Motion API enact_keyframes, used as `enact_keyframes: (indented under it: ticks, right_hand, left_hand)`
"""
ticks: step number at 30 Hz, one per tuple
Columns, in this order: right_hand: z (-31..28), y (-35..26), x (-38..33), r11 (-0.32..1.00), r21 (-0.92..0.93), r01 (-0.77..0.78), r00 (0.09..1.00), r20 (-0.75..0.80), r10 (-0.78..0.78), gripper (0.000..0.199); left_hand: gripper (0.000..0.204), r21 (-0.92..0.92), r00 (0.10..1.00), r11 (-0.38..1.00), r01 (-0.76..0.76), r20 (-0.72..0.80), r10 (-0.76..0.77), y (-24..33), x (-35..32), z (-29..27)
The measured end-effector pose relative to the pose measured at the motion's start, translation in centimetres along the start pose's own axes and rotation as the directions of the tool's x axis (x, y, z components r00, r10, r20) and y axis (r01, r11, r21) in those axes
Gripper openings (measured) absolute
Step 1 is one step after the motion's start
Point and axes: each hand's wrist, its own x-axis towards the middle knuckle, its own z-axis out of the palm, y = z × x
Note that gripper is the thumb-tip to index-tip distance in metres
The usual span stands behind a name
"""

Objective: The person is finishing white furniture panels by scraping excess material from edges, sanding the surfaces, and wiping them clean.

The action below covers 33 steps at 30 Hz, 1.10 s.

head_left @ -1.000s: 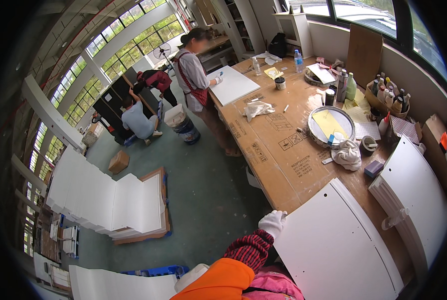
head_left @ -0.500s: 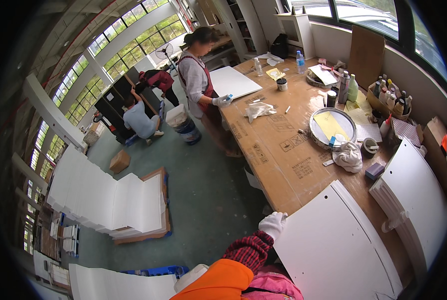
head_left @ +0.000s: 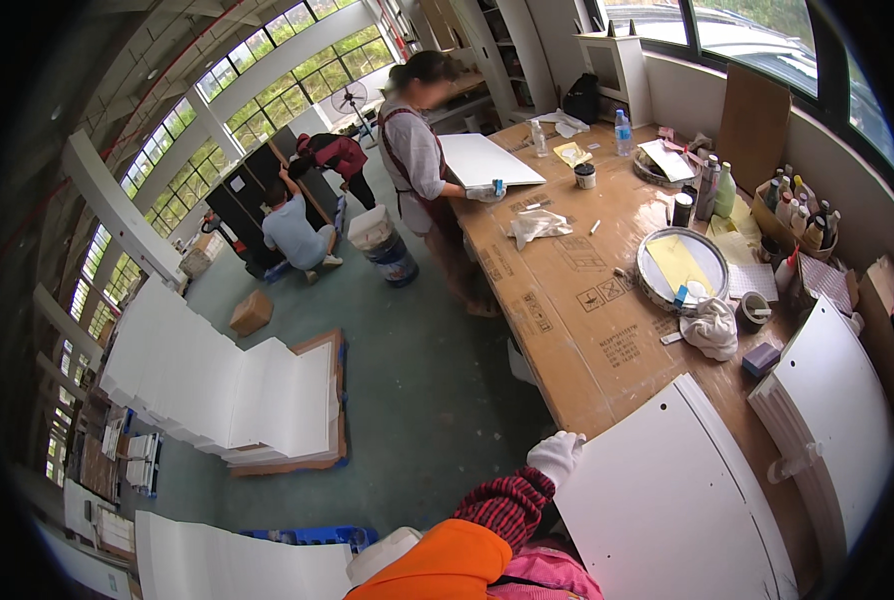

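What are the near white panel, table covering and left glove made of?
Near white panel: probably coated board; smooth, even white face.
Table covering: likely cardboard; brown, carton print, glossy patches.
Left glove: fabric, perhaps knit; matte, wrinkled.

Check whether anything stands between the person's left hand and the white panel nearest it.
Nothing visible does: the gloved left hand is right at the left corner of the white panel. Whether it grips the panel is unclear.
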Motion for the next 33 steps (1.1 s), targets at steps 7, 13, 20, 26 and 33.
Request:
enact_keyframes:
  ticks: [7, 13, 20, 26, 33]
  right_hand:
    - [-0.1, -2.1, 0.0, 1.0, -0.016, -0.005, 1.0, 0.004, 0.005, 0.075]
    - [-0.2, -3.4, 0.3, 0.999, -0.044, -0.009, 1.0, 0.002, 0.009, 0.076]
    - [-1.3, -0.3, -0.1, 0.989, -0.146, -0.039, 0.999, 0.007, 0.04, 0.076]
    - [-3.6, 3.9, -3.4, 0.961, -0.264, -0.082, 0.995, 0.04, 0.096, 0.077]
    - [-18.3, 17.4, -18.2, 0.754, -0.485, -0.444, 0.825, 0.106, 0.555, 0.066]
  left_hand:
    - [0.046, -0.028, 1.0, 1.0, 0.001, 0.019, 0.0, -0.4, 0.1, 0.2]
    - [0.046, -0.033, 0.999, 0.999, 0.008, 0.048, -0.006, 0.0, 0.1, -0.2]
    - [0.04, -0.036, 1.0, 0.999, 0.007, 0.028, -0.006, -0.7, 0.9, 0.2]
    - [0.04, 0.006, 0.979, 0.998, -0.063, 0.197, 0.06, -1.2, 2.1, -0.2]
    - [0.034, -0.049, 0.9, 0.899, -0.435, -0.03, 0.434, -0.2, 7.6, -4.1]
